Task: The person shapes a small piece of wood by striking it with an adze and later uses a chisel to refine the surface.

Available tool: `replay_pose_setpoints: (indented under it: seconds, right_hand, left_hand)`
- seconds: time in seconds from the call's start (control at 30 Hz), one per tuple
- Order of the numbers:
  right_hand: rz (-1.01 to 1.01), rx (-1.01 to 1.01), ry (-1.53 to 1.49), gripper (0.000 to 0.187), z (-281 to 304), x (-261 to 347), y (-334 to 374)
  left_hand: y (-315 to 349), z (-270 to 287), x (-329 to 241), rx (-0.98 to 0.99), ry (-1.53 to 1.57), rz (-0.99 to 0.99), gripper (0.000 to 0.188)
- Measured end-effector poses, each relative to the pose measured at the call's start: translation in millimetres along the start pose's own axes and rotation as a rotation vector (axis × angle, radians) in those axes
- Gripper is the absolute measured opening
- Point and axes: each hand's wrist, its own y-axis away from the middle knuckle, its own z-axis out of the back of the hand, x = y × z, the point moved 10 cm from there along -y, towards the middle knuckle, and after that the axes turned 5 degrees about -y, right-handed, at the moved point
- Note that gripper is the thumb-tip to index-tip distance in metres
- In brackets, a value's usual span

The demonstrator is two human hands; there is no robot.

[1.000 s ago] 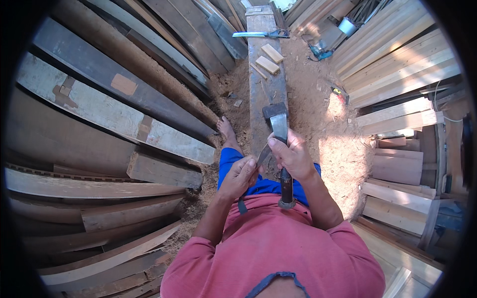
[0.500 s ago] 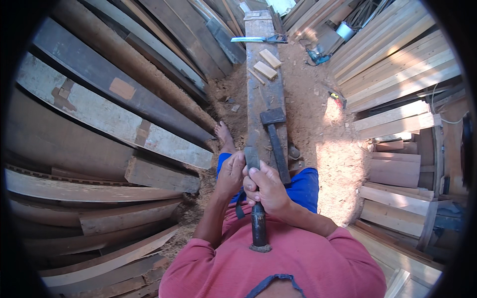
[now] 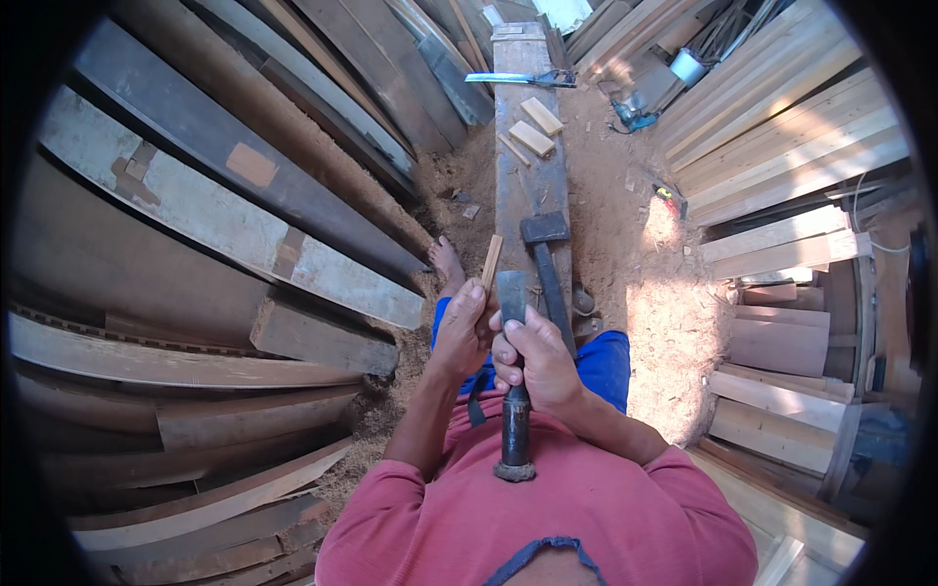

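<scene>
My right hand is wrapped round the shank of a wood chisel. The chisel's wide blade points away from me, and its dark handle ends near my chest. In my left hand a thin wooden strip is pinched between thumb and fingers, standing up just left of the blade. Both hands are close together over my lap. Beyond them a mallet with a blocky dark head lies on the narrow wooden bench, its handle toward me.
Farther along the bench are two pale wood blocks, a thin stick and a handsaw lying crosswise. Stacked boards crowd the left, and more lumber the right. A blue power tool sits on the sawdust-covered floor.
The wooden strip, hidden before, now shows upright in my left hand. My left hand has come slightly apart from the chisel blade, which my right hand still holds.
</scene>
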Motion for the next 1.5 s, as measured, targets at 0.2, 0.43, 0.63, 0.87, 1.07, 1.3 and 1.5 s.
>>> replay_pose_setpoints:
  seconds: [0.2, 0.43, 0.63, 0.87, 1.07, 1.3, 1.5]
  right_hand:
    - [-0.031, 0.069, -0.002, 0.015, -13, -11, 6]
    - [0.284, 0.013, -0.037, 0.013, 3, 54, 50]
    - [0.165, -0.15, -0.141, 0.016, 34, 41, 20]
    - [-0.033, 0.065, -0.025, 0.014, -16, -10, -3]
    - [-0.039, 0.078, -0.033, 0.016, -10, -14, 13]
    - [0.352, -0.063, 0.2, 0.017, 7, 85, 45]
    - [0.25, -0.159, 0.64, 0.023, 58, 77, -6]
  left_hand:
    - [1, -4, -12, 0.022, -0.412, -0.165, 0.023]
    - [68, 18, 17, 0.029, -0.75, -0.19, 0.02]
    - [36, 49, 25, -0.186, -0.408, -0.059, 0.021]
    - [-2, 11, -30, -0.059, -0.496, -0.318, 0.02]
    - [24, 8, -22, -0.045, -0.619, -0.345, 0.022]
    - [80, 31, 31, 0.02, -0.799, -0.153, 0.015]
    - [31, 6, -31, 0.104, -1.066, -0.26, 0.01]
